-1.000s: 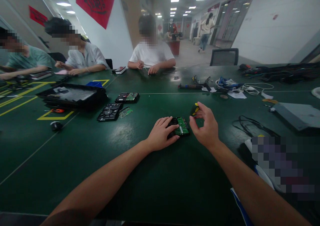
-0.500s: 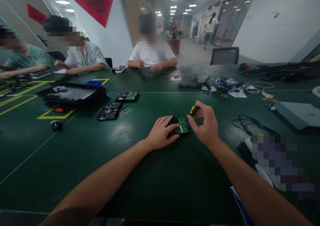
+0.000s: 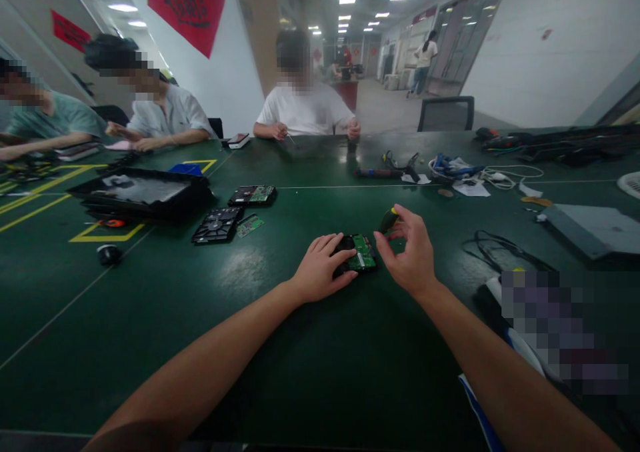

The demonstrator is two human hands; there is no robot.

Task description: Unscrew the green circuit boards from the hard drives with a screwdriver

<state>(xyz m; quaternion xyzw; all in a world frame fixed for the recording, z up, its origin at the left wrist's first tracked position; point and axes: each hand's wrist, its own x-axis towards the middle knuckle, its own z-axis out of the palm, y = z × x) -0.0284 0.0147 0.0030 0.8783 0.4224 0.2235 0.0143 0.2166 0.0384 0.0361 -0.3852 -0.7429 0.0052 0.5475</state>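
Note:
A hard drive (image 3: 364,255) with its green circuit board facing up lies flat on the table in front of me. My left hand (image 3: 320,267) is laid over its left part, fingers across the top and thumb along the near side, holding it down. Just right of the drive, my right hand (image 3: 414,253) pinches the black and yellow handle of a screwdriver (image 3: 387,221) between thumb and fingers. The screwdriver's tip cannot be made out.
Two more drives (image 3: 253,195) (image 3: 218,225) and a loose circuit board (image 3: 249,225) lie to the left, near stacked black trays (image 3: 145,192). Cables (image 3: 457,169) and a grey metal box (image 3: 595,229) are at the right. Several people sit across the green table (image 3: 280,352).
The screwdriver handle has turned in my right fingers, showing less yellow. My left hand stays on the drive. Across the table, a person's hand has lifted and moved right.

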